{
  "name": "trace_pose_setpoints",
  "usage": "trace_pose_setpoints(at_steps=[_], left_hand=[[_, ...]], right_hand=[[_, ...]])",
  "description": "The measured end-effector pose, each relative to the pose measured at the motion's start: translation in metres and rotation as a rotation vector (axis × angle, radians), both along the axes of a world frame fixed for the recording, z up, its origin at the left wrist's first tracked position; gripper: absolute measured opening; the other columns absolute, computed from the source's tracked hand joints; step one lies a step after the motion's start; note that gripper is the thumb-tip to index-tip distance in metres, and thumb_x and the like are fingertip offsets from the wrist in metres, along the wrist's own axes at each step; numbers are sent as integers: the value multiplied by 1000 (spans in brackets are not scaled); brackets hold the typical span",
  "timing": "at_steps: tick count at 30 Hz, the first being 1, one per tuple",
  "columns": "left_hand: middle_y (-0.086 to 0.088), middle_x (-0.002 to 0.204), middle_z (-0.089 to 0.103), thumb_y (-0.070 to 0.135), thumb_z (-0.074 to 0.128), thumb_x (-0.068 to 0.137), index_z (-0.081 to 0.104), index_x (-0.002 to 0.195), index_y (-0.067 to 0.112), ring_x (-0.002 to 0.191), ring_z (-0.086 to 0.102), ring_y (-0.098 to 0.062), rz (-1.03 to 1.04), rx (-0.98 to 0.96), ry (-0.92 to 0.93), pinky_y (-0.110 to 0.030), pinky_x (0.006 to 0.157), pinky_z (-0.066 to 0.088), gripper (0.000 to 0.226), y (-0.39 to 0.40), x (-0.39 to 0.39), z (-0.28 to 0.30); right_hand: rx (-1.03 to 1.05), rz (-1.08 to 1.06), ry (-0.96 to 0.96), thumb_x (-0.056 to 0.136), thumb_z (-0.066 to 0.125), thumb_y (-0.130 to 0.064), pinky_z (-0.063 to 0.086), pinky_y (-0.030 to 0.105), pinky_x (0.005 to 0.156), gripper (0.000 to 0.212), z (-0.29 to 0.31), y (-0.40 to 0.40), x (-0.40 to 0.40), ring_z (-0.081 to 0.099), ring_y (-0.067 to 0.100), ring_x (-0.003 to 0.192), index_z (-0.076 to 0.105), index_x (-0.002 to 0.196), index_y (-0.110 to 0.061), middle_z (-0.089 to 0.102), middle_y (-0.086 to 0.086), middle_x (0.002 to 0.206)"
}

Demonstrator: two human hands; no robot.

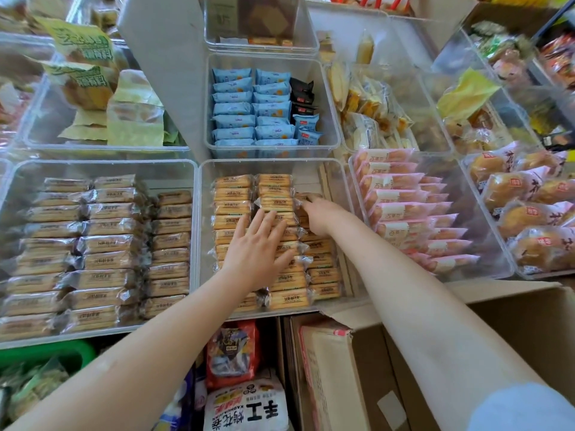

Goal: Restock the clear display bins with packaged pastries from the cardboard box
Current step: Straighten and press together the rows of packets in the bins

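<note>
Both hands are found inside the centre front bin (334, 181), a clear bin holding three columns of tan wrapped biscuit-type pastry packs (231, 194). The left hand (259, 248) is laid flat on the middle column with fingers straight and spread, pressing the packs down. The right hand (315, 217) is placed on the right column; its fingers are curled onto a pack (306, 196) at the far end of that column, though whether the pack is pinched or merely pushed cannot be told, the fingertips being hidden.

The cardboard box (513, 321) stands open just below and to the right of this bin, under the right forearm; its contents are not visible.

The step in hand is judged to be the seating of a pack at the far end of the right column, with neighbouring rows being steadied. That column stops short of the bin's far wall, so room is judged to remain. For the next move, the pack is to be released square with its column, and a hand withdrawn toward the box for further stock
</note>
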State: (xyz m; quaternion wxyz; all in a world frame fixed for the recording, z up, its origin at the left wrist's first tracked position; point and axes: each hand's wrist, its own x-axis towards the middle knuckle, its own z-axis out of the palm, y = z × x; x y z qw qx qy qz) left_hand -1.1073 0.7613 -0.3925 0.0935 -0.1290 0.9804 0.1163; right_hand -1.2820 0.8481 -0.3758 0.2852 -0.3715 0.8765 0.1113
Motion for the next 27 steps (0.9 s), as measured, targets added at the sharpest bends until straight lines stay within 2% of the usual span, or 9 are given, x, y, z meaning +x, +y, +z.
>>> trace_pose_setpoints(at_steps=[3, 5, 8, 10, 12, 17, 20, 24, 27], left_hand=[[-6, 169, -10, 66, 15, 99, 6, 161, 26, 154, -16, -27, -6, -4, 30, -51, 125, -4, 75, -1, -11, 1], [-5, 167, -17, 67, 8, 96, -4, 161, 28, 152, -23, -27, -35, -30, 16, -51, 125, -6, 76, 1, -14, -3], [-3, 167, -18, 68, 0, 94, -10, 159, 30, 152, -23, -27, -47, -26, -14, -52, 124, -8, 76, 6, -16, -11], [-4, 166, -18, 69, -1, 95, -10, 159, 31, 152, -23, -28, -42, -52, -25, -53, 124, -8, 76, 7, -18, -16], [-7, 166, -19, 69, 2, 96, -11, 159, 30, 152, -22, -31, -31, -79, -56, -54, 123, -7, 76, 6, -21, -16], [-13, 166, -18, 65, 5, 100, -13, 159, 28, 152, -20, -37, -13, -83, -120, -57, 123, -8, 72, 16, -24, 0], [-11, 165, -20, 72, 1, 95, -16, 158, 31, 151, -24, -36, 5, -44, -85, -58, 122, -10, 76, 23, -8, -4], [-8, 166, -19, 78, 2, 91, -16, 157, 34, 150, -26, -33, 40, -27, -69, -58, 122, -10, 82, 22, -5, -11], [-7, 167, -17, 81, 6, 90, -12, 159, 35, 151, -25, -32, 56, -21, -38, -57, 122, -10, 85, 23, -5, -14]], right_hand=[[49, -1, -72, 96, 42, -1, 44, 40, 108, 70, 11, 9, 2, 43, 31, 139, 21, 160, -20, 28, 10, 163], [96, 11, -120, 97, 43, -2, 46, 39, 106, 67, 10, 20, 10, 47, 31, 135, 25, 159, -19, 32, 11, 161], [148, -3, -166, 94, 43, 3, 41, 40, 113, 84, 0, 35, 27, 25, 33, 150, 2, 162, -26, -6, 5, 169], [139, -35, -137, 91, 46, 7, 34, 40, 119, 94, -9, 39, 32, 6, 27, 155, -6, 160, -30, -20, -1, 166], [107, -58, -138, 90, 47, 6, 25, 42, 123, 95, -10, 38, 32, -2, 24, 155, -6, 160, -30, -21, -2, 166], [-36, -117, -105, 94, 45, 3, 21, 43, 124, 79, -4, 39, 32, 5, 24, 155, 9, 162, -19, 1, 5, 169], [-132, -161, -51, 94, 49, 4, 15, 41, 126, 82, -3, 38, 30, 0, 21, 155, 5, 161, -12, -2, 7, 169], [-154, -139, -55, 92, 52, 4, 19, 46, 125, 92, -10, 26, 21, -3, 24, 155, 0, 162, -25, -14, 4, 168], [-99, -67, 1, 94, 54, -2, 17, 47, 125, 91, -17, 22, 20, 1, 28, 155, 0, 161, -30, -10, 7, 168]])
